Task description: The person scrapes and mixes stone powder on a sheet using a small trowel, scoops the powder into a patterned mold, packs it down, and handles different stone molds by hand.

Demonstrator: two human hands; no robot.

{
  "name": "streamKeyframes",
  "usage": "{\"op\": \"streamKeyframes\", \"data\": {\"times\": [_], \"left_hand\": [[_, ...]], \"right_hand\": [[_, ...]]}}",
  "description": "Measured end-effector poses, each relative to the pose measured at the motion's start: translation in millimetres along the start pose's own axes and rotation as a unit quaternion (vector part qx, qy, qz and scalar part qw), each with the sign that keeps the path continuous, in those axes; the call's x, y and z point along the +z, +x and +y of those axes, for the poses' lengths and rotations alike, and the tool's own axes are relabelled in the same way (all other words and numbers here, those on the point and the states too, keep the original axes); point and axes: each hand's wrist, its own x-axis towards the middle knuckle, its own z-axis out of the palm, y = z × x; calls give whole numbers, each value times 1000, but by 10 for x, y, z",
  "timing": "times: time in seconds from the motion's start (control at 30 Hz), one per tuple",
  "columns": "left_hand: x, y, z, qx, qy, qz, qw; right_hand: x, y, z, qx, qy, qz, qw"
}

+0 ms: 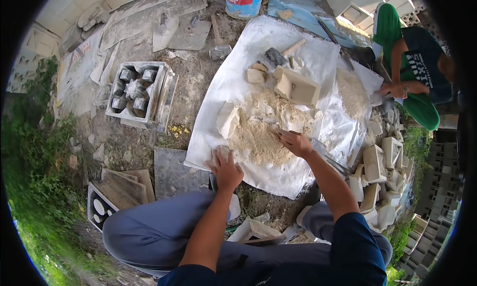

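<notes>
My left hand [224, 168] rests with spread fingers on the near-left edge of a white woven sheet [211, 124], below a pale broken block [227, 120]. At the heap of beige powder [261, 142], the fingers of my right hand [297, 144] are closed. They seem to grip a narrow metal tool [264, 120] lying over the powder; its handle is hidden. Beyond the heap sits a broken hollow block piece [297, 87], tilted, with smaller chunks [256, 74] beside it. A hammer [276, 56] with a wooden handle lies at the sheet's far side.
To the left stands a metal block mould [134, 90]. Another hammer [219, 50] and a paint bucket [244, 3] are farther back. At the right, broken blocks [375, 164] are piled, and another person [417, 67] crouches beyond the sheet. Boards [124, 186] lean at lower left.
</notes>
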Motion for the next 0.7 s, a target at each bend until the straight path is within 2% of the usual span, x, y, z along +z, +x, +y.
{"op": "streamKeyframes", "data": {"times": [0.03, 0.2, 0.27, 0.3, 0.33, 0.43, 0.5, 0.53, 0.6, 0.63, 0.7], "left_hand": [[-3, 1, -4, 1, -2, 1, 1000], [54, -2, -30, 7, 12, 12, 1000], [50, -18, -16, 5, 9, 11, 1000], [37, -3, -6, 4, 8, 10, 1000], [27, -3, 4, 7, 10, 12, 1000], [51, -2, -21, -4, -2, 10, 1000], [43, -1, -9, 8, 2, 24, 1000], [51, -14, -9, 7, 3, 22, 1000], [48, 6, -8, 7, 9, 23, 1000], [48, 15, -4, 7, 12, 23, 1000], [15, 1, 17, 4, 6, 27, 1000]], "right_hand": [[-4, -101, 98, -33, -22, 9, 999], [-236, -624, -12, -74, -53, 58, 994], [-179, -677, 22, -137, -53, 62, 987], [-249, -755, -6, -48, -144, -25, 988], [-250, -732, -22, -47, -143, -21, 988], [-167, -503, -14, -25, -96, 18, 995], [-73, -191, -124, -45, -31, 164, 985], [-58, -52, -192, -44, -30, 162, 985], [-72, 262, -296, 74, -107, 119, 984], [-82, 414, -322, 75, -104, 119, 984], [-45, 678, -288, 158, -106, 140, 972]]}}
